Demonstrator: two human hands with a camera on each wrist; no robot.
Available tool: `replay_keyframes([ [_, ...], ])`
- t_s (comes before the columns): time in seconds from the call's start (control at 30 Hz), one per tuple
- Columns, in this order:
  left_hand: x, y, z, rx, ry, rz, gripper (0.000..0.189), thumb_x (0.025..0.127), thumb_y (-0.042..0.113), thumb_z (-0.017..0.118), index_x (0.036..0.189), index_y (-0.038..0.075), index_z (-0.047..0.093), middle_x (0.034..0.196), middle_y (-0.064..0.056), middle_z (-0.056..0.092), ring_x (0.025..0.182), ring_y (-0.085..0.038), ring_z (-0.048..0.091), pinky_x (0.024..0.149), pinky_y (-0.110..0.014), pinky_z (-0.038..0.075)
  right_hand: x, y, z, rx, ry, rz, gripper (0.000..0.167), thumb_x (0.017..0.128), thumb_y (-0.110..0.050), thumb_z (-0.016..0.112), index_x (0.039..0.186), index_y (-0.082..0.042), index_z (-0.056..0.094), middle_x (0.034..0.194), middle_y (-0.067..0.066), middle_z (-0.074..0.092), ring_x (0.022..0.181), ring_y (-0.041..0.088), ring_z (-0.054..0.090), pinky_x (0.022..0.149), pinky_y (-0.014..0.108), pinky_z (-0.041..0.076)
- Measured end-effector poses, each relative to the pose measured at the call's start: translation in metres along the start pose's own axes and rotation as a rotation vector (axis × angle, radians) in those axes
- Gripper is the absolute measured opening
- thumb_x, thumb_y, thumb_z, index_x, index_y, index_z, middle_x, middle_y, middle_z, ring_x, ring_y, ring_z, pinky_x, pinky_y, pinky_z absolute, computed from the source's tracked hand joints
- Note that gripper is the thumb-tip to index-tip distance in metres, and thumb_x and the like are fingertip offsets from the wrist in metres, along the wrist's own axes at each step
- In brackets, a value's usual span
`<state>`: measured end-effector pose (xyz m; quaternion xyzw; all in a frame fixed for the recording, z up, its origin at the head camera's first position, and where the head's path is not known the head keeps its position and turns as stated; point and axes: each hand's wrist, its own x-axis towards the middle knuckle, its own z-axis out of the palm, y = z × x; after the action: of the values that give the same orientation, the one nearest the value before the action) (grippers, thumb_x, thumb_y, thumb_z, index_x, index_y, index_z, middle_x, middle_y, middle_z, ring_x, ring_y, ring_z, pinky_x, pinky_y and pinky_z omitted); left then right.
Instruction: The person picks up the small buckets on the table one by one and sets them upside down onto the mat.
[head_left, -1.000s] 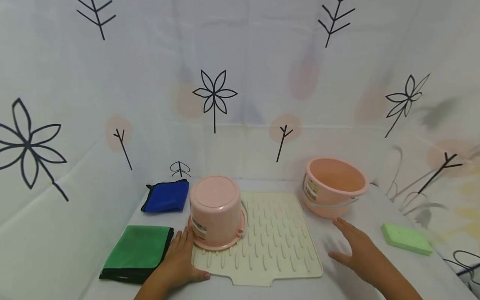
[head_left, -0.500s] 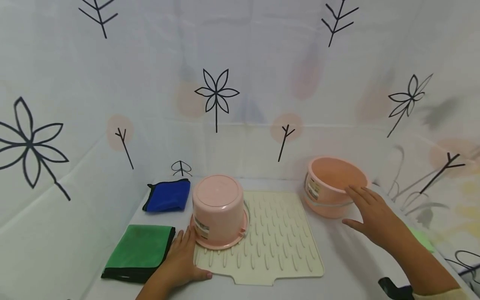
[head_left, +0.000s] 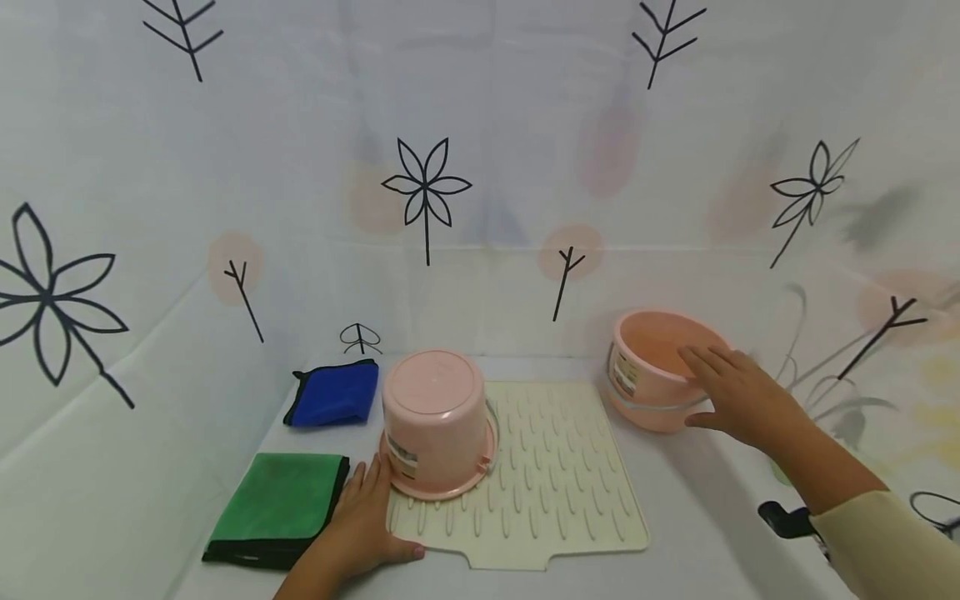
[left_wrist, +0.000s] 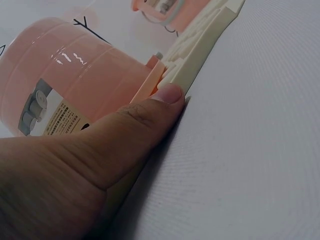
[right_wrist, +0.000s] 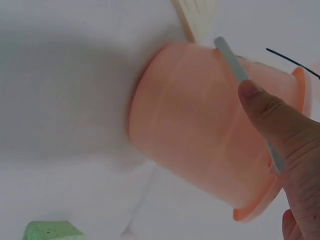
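A pink bucket [head_left: 433, 433] stands upside down on the left of a cream ridged draining board [head_left: 566, 492]. My left hand [head_left: 365, 518] lies at the board's near left corner, fingers straight beside the bucket's rim. In the left wrist view its thumb [left_wrist: 132, 127] rests along the board's edge. A second pink bucket [head_left: 648, 396] stands upright at the back right, its grey handle [right_wrist: 232, 60] hanging down. My right hand [head_left: 746, 400] is at its rim, fingers stretched over the opening. The right thumb [right_wrist: 272, 117] overlaps the handle outside the bucket; most other fingers are hidden in that view.
On the left lie a folded green cloth [head_left: 277, 496] and, behind it, a folded blue cloth [head_left: 335, 396]. A light green block [right_wrist: 52, 230] lies at the right, mostly behind my right arm in the head view. A patterned white curtain [head_left: 495, 167] hangs behind.
My right hand has moved forward and right from beside the draining board to the upright bucket's rim. My left hand and both buckets have stayed in place.
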<state>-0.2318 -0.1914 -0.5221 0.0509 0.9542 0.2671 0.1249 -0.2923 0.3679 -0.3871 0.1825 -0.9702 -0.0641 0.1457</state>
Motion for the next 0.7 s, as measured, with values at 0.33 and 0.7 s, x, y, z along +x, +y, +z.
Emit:
replay_keyframes([
  [0.33, 0.0, -0.001, -0.003, -0.005, -0.005, -0.018, 0.163, 0.052, 0.077, 0.092, 0.168, 0.002, 0.006, 0.174, -0.025, 0.008, 0.159, -0.052, 0.002, 0.123, -0.073, 0.01, 0.013, 0.008, 0.011, 0.093, -0.097, 0.008, 0.1, 0.077, -0.039, 0.093, 0.156, -0.002, 0.043, 0.156, 0.024, 0.048, 0.144, 0.05, 0.04, 0.114, 0.071, 0.035],
  [0.7, 0.004, -0.002, 0.002, 0.003, -0.01, -0.006, 0.163, 0.051, 0.079, 0.091, 0.168, 0.003, 0.006, 0.175, -0.022, 0.008, 0.159, -0.052, 0.003, 0.123, -0.074, 0.011, 0.016, 0.019, 0.023, 0.094, -0.049, -0.041, 0.054, 0.074, -0.044, 0.094, 0.101, -0.012, 0.059, 0.08, -0.006, 0.053, 0.074, 0.016, 0.048, 0.065, 0.037, 0.044],
])
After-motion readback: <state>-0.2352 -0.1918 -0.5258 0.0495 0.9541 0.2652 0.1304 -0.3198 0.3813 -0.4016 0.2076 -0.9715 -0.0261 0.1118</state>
